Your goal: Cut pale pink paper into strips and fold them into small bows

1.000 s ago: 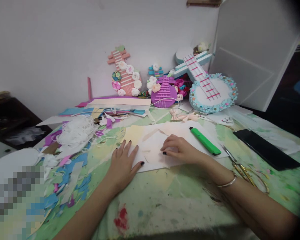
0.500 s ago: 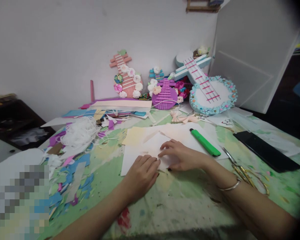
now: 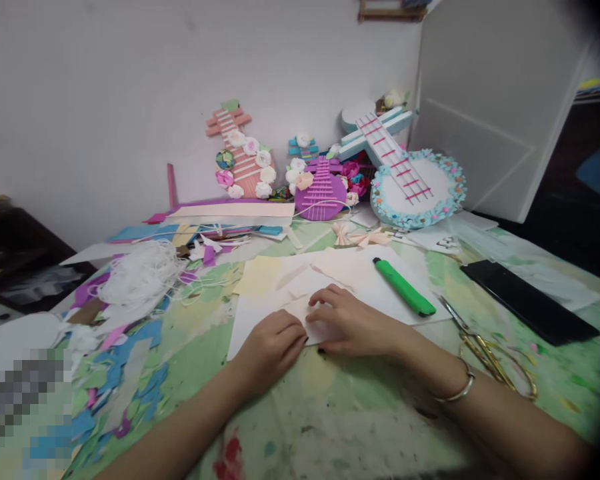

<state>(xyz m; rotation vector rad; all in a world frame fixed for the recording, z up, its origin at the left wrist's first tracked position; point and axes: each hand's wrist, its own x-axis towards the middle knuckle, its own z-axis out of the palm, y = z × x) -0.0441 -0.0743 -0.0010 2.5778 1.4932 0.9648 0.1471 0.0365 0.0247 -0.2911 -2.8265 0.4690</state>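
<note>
A pale peach piece of paper (image 3: 295,308) lies on a larger white sheet (image 3: 240,327) in front of me. At its near edge my left hand (image 3: 273,343) is closed, fingers bent and pressed together on the paper; its thumb is partly hidden. My right hand (image 3: 350,323) rests just to the right, curved over the same paper with fingers and thumb apart. A green utility knife (image 3: 404,287) lies on the white sheet beyond my right hand. Gold-handled scissors (image 3: 480,347) lie open beside my right forearm.
A black phone-like slab (image 3: 530,301) lies at right. Tangled white cord (image 3: 140,280) and coloured paper scraps (image 3: 125,360) cover the left side. Decorated lute-shaped crafts, including a blue-and-white one (image 3: 415,190) and a purple one (image 3: 321,197), stand along the wall.
The whole view has shifted slightly, so things sit further left. Both hands stay at the paper's near edge; a little more of the peach paper shows between them.
</note>
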